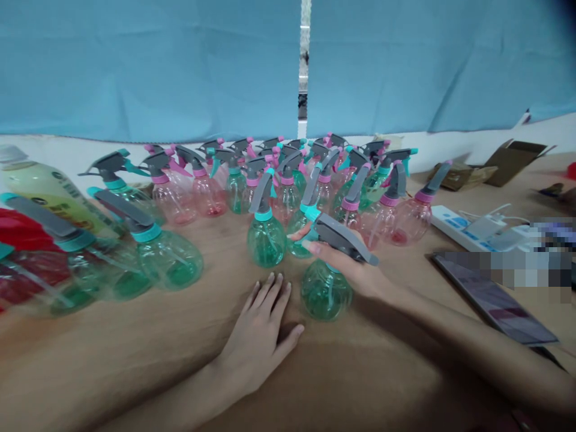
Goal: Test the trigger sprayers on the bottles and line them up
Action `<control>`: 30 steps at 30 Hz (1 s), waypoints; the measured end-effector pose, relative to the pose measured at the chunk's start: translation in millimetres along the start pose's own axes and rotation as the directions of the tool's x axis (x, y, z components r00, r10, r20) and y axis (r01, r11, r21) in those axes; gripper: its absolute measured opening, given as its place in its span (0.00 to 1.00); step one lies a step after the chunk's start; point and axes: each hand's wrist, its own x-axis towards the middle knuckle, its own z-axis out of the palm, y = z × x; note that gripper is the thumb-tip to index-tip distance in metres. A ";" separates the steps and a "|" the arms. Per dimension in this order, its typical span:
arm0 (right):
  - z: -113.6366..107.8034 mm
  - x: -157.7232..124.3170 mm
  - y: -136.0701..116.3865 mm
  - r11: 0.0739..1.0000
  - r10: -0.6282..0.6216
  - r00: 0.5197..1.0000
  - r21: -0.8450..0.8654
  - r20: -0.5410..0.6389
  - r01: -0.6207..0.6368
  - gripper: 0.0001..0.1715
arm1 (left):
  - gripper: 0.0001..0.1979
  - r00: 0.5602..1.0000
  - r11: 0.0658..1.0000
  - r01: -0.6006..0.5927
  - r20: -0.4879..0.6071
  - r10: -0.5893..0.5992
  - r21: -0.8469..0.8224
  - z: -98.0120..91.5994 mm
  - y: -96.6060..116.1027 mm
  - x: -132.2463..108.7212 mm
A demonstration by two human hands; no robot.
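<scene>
My right hand (348, 264) is wrapped round the neck of a green spray bottle (326, 294) with a grey and teal trigger head. Its nozzle points away to the left, and part of the neck is hidden by the fingers. My left hand (258, 336) lies flat on the brown table (180, 360), fingers stretched out, left of that bottle and holding nothing. Just beyond the left fingertips stands another green spray bottle (266, 240). A further teal-collared bottle (302, 222) is partly hidden behind my right fingers.
Several pink and green spray bottles (288, 198) crowd the back of the table. Leaning green bottles (168, 261) and a large yellowish bottle (54, 192) are at the left. At the right are a phone (495, 297), a white power strip (459, 228) and an open cardboard box (513, 162).
</scene>
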 end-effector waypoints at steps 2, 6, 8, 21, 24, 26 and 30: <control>-0.1 -0.2 0.1 1.000 0.010 1.000 -0.003 -0.001 -0.010 0.09 | 0.32 1.000 1.000 -0.003 0.008 0.003 0.005 -0.9 0.4 0.2; -0.4 -0.7 2.1 1.000 0.020 1.000 -0.001 0.004 -0.020 0.11 | 0.32 1.000 1.000 -0.009 0.010 0.009 0.018 -1.0 0.4 0.7; -0.6 -1.1 3.3 1.000 0.028 1.000 -0.004 0.010 -0.027 0.11 | 0.32 1.000 1.000 -0.010 0.000 0.010 0.017 -0.3 0.1 0.7; -2.3 -1.7 3.0 0.998 0.032 0.999 -0.056 0.025 -0.030 0.12 | 0.32 1.000 1.000 -0.006 -0.005 0.006 0.005 -0.6 0.0 -0.5; -2.2 -2.0 4.0 0.998 0.031 0.999 -0.062 0.028 -0.029 0.12 | 0.32 1.000 1.000 -0.002 0.000 0.002 0.006 -0.8 0.2 -0.2; -2.0 -2.0 4.4 0.998 0.031 0.999 -0.060 0.031 -0.029 0.12 | 0.32 1.000 1.000 -0.002 0.002 0.002 0.008 -1.4 0.3 0.2; -1.9 -2.0 5.0 0.998 0.028 0.999 -0.054 0.030 -0.026 0.12 | 0.32 1.000 1.000 -0.001 0.004 0.001 -0.003 -2.0 0.2 0.8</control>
